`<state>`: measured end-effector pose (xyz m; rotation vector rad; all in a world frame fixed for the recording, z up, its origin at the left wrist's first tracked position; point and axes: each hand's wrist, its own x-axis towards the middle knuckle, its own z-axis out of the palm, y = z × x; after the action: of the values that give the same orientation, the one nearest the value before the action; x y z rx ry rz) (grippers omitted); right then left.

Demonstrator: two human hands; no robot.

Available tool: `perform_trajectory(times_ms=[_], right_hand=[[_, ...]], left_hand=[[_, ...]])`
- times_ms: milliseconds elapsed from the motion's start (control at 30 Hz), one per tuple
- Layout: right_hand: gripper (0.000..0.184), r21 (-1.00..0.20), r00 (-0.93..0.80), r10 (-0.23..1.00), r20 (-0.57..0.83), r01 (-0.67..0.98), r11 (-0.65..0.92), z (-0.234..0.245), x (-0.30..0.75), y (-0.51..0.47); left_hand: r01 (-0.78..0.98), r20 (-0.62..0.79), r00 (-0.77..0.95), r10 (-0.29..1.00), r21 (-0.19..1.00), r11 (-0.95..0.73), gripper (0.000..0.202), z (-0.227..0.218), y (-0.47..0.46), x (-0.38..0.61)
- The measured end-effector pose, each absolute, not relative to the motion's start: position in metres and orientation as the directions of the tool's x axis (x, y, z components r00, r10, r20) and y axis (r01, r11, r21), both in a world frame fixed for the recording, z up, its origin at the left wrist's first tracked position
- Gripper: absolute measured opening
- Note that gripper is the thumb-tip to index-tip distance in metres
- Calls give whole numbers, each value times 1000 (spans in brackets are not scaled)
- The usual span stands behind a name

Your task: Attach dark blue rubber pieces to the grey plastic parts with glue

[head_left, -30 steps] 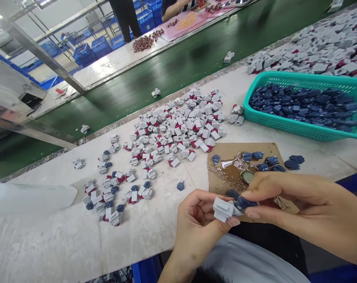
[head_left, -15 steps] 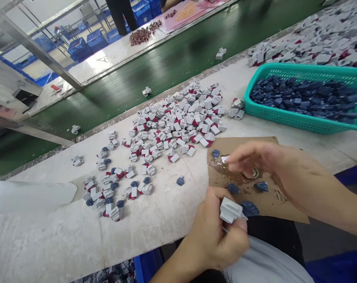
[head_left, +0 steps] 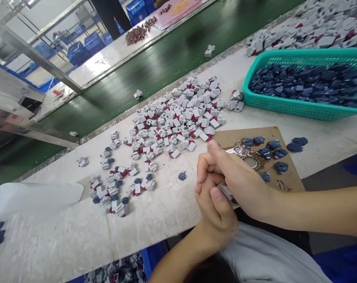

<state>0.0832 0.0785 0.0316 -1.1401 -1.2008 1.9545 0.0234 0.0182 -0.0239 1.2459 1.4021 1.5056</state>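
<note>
One gray piece point(head_left: 225, 192): is resting in the clasp of two bare hands above the lap, showing only a smooth, flat-sided edge (the remainder is hiding behind skin).
Its lie: the visible edge is slanting down to the right between left thumb and right palm, both close against it; the full long axis is not showing.
Left hand point(head_left: 215, 208): is curling around the piece, its thumb bending just beside the gray edge.
Right hand point(head_left: 244, 184): is cupping over the left, pressing against its fingers; whether it is pinching the piece, one cannot tell.
Cardboard point(head_left: 240, 135): is lying beyond the right hand, bearing ridged navy pieces point(head_left: 281, 168), a crimped metal cap point(head_left: 251, 162) and a glossy wet patch.
Pale tabletop point(head_left: 154, 216): is supporting a heap of blocky gray-and-maroon parts point(head_left: 178, 122) and a translucent bottle point(head_left: 39, 198) on its side.
Teal basket point(head_left: 296, 109): is holding angular navy parts within perforated plastic walls.
Green belt point(head_left: 166, 59): is running behind, smooth and scattered with parts.
</note>
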Motion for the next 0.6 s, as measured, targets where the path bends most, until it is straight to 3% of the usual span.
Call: perform_trajectory(times_ms=[133, 300, 400, 467, 533, 600], right_hand=[[70, -875, -449, 797, -405, -61, -479, 25, 78, 81], [66, -684, -522, 620, -586, -93, -724, 24, 74, 91], [60, -655, -563, 596, -573, -122, -746, 31, 72, 98], [59, -743, -524, 678, -516, -121, -658, 33, 76, 103], [57, -825, -448, 769, -456, -110, -554, 28, 90, 109], [53, -892, -376, 845, -381, -91, -442, 16, 111, 117]], left_hand=[[118, 119, -295, 948, 989, -88, 31, -28, 23, 19], [-29, -32, -317, 948, 999, 24, 45, -28, 26, 19], [-85, -77, -282, 956, 995, 55, 45, -23, 23, 13], [44, -55, -266, 962, 997, 69, 42, -22, 17, -2], [353, 63, -308, 949, 934, 53, 30, -24, 6, -26], [712, 241, -331, 912, 698, 74, 19, -29, -11, -55]])
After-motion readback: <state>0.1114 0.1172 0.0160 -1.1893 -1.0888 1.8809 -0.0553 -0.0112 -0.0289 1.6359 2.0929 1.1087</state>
